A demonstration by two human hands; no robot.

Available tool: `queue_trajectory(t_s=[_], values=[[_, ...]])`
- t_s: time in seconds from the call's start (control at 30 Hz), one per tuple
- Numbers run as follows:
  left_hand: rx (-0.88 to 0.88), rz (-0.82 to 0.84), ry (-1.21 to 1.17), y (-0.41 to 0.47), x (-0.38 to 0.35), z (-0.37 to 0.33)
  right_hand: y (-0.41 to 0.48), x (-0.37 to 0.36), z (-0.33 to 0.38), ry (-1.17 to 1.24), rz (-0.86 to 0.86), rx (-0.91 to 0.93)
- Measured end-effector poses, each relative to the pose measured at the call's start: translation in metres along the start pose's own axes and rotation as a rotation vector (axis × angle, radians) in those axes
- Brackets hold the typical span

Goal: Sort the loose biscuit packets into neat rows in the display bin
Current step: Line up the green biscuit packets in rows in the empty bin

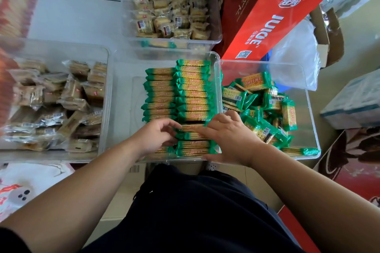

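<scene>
Left hand [156,135] pinches, spread right hand [230,137] presses a green biscuit packet [192,128] at the display bin's [217,61] near edge; open room leftward.

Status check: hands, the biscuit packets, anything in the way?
Left hand pinching green packet in the right-side row; right hand fingers resting on it. Two rows in display bin; loose pile in next bin. Nothing blocking.

Packet rows [193,96] lie in the display bin [123,98], loose packets [263,109] right.
</scene>
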State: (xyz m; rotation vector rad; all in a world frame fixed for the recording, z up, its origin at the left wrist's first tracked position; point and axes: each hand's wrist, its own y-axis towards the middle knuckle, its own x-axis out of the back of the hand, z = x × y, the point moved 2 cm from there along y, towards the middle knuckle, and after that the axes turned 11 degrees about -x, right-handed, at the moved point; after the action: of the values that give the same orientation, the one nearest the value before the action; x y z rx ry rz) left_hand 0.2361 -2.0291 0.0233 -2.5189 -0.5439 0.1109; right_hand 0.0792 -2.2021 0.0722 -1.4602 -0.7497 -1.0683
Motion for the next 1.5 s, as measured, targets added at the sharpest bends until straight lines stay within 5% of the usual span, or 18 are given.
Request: queue_trajectory(t_s=[0.27, 0.8, 0.97, 1.17, 1.33, 1.5], values=[[-0.212, -0.076, 0.443, 0.015, -0.004, -0.005, 0.001, 0.003, -0.006, 0.056, -0.221, 0.044], [-0.278, -0.055, 0.545, 0.026, 0.006, -0.009, 0.02, 0.01, 0.014, 0.034, 0.128, -0.214], [-0.195, -0.075, 0.542, 0.017, 0.007, -0.007, 0.024, 0.009, 0.016, 0.1, 0.041, -0.314], [0.016, 0.233, 0.516, 0.013, 0.002, 0.006, 0.03, 0.012, 0.015, 0.08, 0.034, -0.319], [0.026, 0.249, 0.596, 0.02, -0.01, 0.002, 0.02, 0.013, 0.004, 0.107, -0.056, -0.256], [0.038, 0.235, 0.761, 0.02, -0.017, -0.004, 0.0, 0.004, -0.011, 0.33, -0.226, -0.59]])
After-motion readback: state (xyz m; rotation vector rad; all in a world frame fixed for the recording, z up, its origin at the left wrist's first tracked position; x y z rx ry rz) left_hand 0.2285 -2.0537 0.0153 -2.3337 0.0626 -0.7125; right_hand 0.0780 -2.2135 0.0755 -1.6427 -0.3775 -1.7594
